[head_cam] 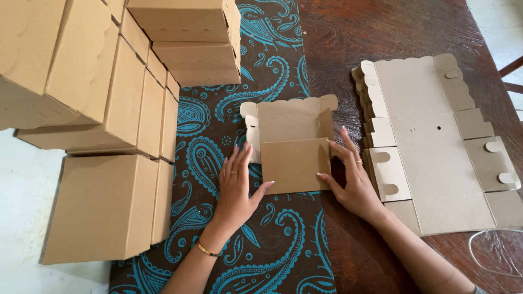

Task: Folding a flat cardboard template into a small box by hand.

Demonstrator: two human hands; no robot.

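Head camera view: a person folds a flat brown cardboard box blank [291, 147] at the middle of a dark wooden table [381, 32], where it lies partly on a brown runner with turquoise paisley print [261, 234]. The left hand [237, 182] lies flat with fingers spread on the runner, thumb stretched to touch the lower left corner of the folded-over front panel. The right hand [351, 177] is also open, fingertips and thumb pressing the panel's right edge; neither hand pinches anything. Behind the panel the scalloped back flap stands partly raised.

A stack of unfolded blanks [436, 147] lies just beside the right wrist, and finished boxes [103, 125] are piled well to the left.

Judged from this moment, the main risk is a crooked crease: the panel is held only at its two sides, so uneven pressure could skew the fold or let the stiff board spring back open. The runner could also slide on the smooth wood under the left palm. The right forearm, so near the flat stack, could nudge its top sheets out of line.
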